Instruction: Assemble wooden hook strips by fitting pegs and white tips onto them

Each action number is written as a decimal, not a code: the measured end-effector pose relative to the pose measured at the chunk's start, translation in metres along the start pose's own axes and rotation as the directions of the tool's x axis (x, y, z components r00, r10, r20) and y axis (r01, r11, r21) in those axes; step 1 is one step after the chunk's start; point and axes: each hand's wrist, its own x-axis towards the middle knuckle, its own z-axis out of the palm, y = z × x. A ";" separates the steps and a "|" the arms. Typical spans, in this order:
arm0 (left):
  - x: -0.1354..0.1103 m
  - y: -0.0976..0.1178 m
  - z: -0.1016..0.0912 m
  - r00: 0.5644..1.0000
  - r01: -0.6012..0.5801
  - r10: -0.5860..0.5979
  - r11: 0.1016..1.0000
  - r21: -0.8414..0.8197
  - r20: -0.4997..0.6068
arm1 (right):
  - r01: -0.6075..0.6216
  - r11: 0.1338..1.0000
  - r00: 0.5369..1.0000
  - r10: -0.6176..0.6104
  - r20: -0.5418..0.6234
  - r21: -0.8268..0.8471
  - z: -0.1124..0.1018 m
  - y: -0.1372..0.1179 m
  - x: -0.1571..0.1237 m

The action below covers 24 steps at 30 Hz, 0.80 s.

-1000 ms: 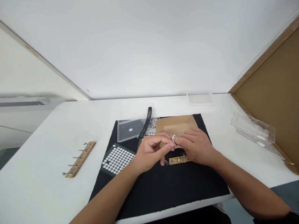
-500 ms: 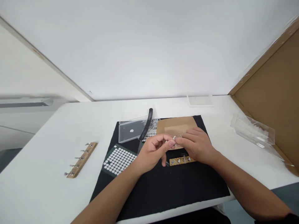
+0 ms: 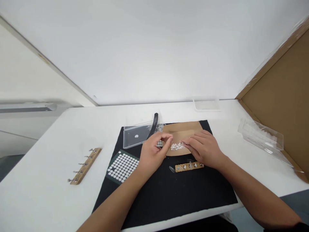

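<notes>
My left hand [image 3: 154,152] is over the black mat, thumb and forefinger tips pressed together; anything between them is too small to make out. My right hand [image 3: 204,149] is pinched above the brown cardboard sheet [image 3: 183,130], with a tiny shiny piece at its fingertips whose kind I cannot tell. Between the hands, a heap of small white pieces [image 3: 177,147] lies on the cardboard. Just below, a wooden strip [image 3: 182,168] carries small round spots and a clear piece. One clear, nail-shaped tip [image 3: 172,169] lies left of the strip.
Rows of white dots cover a dark green sheet [image 3: 122,167] on the black mat [image 3: 169,199]. A black curved bar [image 3: 154,124] leans by a clear box [image 3: 135,137]. At left stands a wooden strip with metal pegs [image 3: 84,167]. Clear boxes [image 3: 263,135] sit at right.
My hands were touching at the fingertips over the cardboard. They have parted, the left moving left, and the heap of white pieces now shows between them.
</notes>
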 end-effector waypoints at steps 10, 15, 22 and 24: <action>0.004 -0.007 -0.005 0.929 -0.366 0.367 0.896 0.251 0.047 | -0.088 0.992 0.996 0.085 0.040 0.090 0.002 0.002 -0.002; 0.003 0.006 -0.014 0.863 -0.487 0.477 0.873 0.020 0.168 | -0.086 0.954 0.995 0.071 0.065 0.287 -0.001 -0.003 -0.002; 0.004 0.015 -0.015 0.756 -0.587 0.599 0.799 -0.132 0.263 | -0.046 0.884 0.990 -0.022 0.138 0.466 0.001 -0.006 -0.009; 0.005 0.017 -0.013 0.764 -0.584 0.602 0.798 -0.149 0.234 | -0.045 0.877 0.991 -0.021 0.131 0.479 0.001 -0.007 -0.009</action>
